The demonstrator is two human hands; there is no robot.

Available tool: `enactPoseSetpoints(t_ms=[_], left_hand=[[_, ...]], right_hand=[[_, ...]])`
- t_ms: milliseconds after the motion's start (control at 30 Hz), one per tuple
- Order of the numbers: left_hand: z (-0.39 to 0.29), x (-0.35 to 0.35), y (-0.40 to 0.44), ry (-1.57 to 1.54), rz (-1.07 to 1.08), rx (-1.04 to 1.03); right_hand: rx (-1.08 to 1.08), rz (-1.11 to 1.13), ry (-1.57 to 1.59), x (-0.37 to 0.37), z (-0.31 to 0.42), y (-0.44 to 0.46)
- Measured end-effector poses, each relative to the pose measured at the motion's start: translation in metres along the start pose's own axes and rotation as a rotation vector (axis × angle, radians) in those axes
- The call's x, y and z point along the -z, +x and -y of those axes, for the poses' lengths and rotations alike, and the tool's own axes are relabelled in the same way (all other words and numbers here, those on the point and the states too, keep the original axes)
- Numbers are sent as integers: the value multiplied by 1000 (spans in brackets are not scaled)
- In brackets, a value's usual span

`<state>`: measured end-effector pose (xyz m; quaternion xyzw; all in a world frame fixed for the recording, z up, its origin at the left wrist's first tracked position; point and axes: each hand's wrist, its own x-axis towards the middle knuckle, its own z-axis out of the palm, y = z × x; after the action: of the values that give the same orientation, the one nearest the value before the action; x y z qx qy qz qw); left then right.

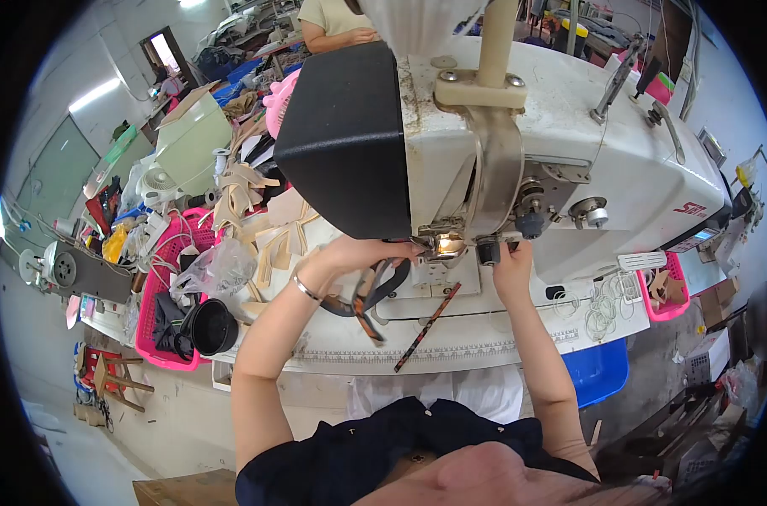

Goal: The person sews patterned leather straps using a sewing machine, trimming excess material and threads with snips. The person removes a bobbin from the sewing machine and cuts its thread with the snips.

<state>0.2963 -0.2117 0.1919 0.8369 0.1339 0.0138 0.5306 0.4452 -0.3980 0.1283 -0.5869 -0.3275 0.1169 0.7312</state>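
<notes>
Left grip (365, 252) over table (484, 339), cluttered room (113, 51)

Smooth, glossy sewing machine (636, 160); matt black cover (345, 139); shiny metal bangle (307, 289).

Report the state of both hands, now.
Left hand: fingers closed on the dark strap.
Right hand: up beside the dark knob, fingers partly hidden; open or closed cannot be told.

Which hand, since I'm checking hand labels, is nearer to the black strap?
The left hand: it is right at the strap, which hangs just below it. The right hand is farther off, to the right of the strap, beside a black knob on the sewing machine.
</notes>
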Motion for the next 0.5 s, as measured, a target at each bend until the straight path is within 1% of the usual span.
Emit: enactPoseSetpoints(t_ms=[33,67,167,267,367,467,500], left_hand=[[7,-7,0,-98,-36,-10],[15,-14,0,-281,-12,0],[13,-17,-3,-244,-86,187],[24,-22,1,-345,-111,102],[33,-25,3,-422,-98,71],[24,-30,-4,-479,-153,108],[30,-32,-6,-570,-125,103]], right_hand=[[0,-37,6,-4,5,-2],[-10,-44,7,-4,6,-2],[-70,-4,3,0,7,-2],[-27,12,3,2,-1,0],[-122,10,-14,2,6,0],[-95,0,-22,1,7,-1],[-37,-4,-66,1,4,-1]])
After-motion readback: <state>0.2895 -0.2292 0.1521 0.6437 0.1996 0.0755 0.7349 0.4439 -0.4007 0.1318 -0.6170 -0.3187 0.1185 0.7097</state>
